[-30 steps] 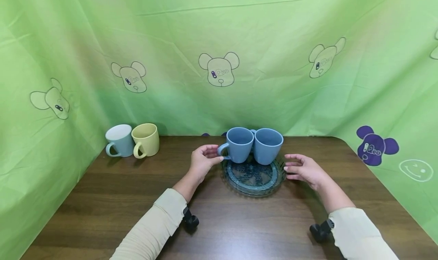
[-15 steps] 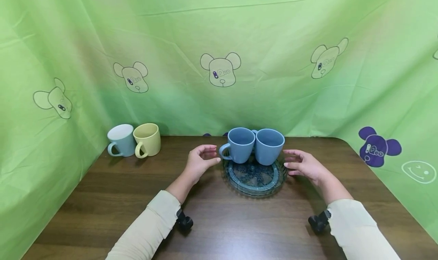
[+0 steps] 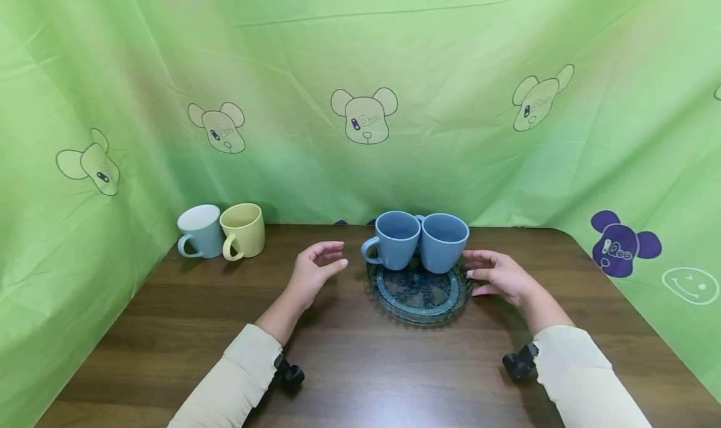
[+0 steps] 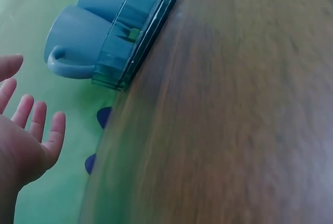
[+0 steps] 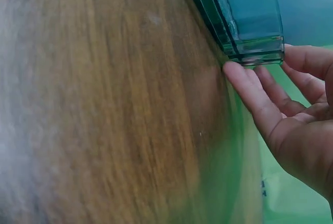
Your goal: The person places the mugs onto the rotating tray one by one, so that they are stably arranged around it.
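Two blue mugs, the left mug (image 3: 396, 239) and the right mug (image 3: 443, 241), stand side by side on the back of a dark green glass plate (image 3: 417, 298) in the table's middle. My left hand (image 3: 315, 269) hovers open a little left of the left mug's handle, touching nothing; in the left wrist view the left hand (image 4: 23, 141) shows spread fingers, apart from the plate (image 4: 138, 39). My right hand (image 3: 496, 275) is open with its fingertips (image 5: 244, 81) against the plate's right rim (image 5: 250, 31).
A pale blue mug (image 3: 198, 230) and a yellow mug (image 3: 243, 229) stand together at the table's back left corner. Green printed cloth (image 3: 360, 71) hangs behind and on both sides. The wooden table (image 3: 169, 328) has a rounded back right corner.
My left hand has drawn back to the left, away from the left blue mug's handle. My right hand has moved in to the plate's right rim. The mugs and plate have not moved.
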{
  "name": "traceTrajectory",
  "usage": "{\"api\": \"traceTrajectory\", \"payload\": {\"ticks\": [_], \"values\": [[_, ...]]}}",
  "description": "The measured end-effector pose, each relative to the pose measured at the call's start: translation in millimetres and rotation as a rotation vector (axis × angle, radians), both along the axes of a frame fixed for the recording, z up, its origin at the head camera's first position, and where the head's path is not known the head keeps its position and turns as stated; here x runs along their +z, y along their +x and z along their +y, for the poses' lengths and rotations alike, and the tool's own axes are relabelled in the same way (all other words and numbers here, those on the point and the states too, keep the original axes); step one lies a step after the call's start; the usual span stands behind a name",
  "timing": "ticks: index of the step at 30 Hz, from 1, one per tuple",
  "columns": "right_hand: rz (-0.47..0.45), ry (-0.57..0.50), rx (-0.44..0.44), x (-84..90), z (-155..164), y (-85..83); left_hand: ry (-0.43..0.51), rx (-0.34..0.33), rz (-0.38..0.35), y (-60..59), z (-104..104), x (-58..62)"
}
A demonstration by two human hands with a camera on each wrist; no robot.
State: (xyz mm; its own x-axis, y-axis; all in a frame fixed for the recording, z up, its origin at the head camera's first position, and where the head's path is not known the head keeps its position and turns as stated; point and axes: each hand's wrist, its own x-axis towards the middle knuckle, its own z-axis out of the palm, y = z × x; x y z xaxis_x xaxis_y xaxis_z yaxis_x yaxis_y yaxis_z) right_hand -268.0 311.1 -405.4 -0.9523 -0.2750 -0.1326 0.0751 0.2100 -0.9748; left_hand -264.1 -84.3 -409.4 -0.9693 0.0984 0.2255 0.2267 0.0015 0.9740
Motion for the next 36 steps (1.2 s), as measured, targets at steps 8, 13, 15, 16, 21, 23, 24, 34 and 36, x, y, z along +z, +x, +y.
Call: {"api": "traceTrajectory", "payload": {"ticks": [8, 13, 15, 16, 21, 23, 24, 34, 36], "values": [[-0.010, 0.002, -0.011, -0.7, -1.1, 1.3, 0.010, 0.014, 0.026, 3.9, -14.2, -1.1], [-0.001, 0.002, -0.014, 0.3, -3.5, 4.9, -0.010, 0.018, 0.022, 8.4, -23.4, 1.9], [0.004, -0.004, -0.022, 0.0, -4.3, 5.9, -0.011, 0.018, 0.025, 9.3, -27.3, 2.3], [0.008, -0.003, -0.023, 0.0, -4.6, 6.5, -0.007, 0.018, 0.025, 10.0, -29.2, 2.6], [0.016, -0.005, -0.036, -0.6, -5.2, 9.1, 0.005, 0.017, 0.021, 12.9, -38.3, 1.6], [0.019, -0.007, -0.036, -0.8, -5.7, 10.1, 0.010, 0.023, 0.022, 14.3, -41.9, 1.0], [0.019, -0.008, -0.040, -0.6, -6.0, 10.8, 0.011, 0.028, 0.025, 15.1, -43.5, 1.0], [0.014, -0.004, -0.089, 0.1, -10.5, 16.9, -0.021, 0.097, 0.064, 24.7, -62.3, 4.5], [0.013, -0.004, -0.096, 0.3, -10.7, 17.7, -0.030, 0.111, 0.070, 25.9, -67.4, 4.8]]}}
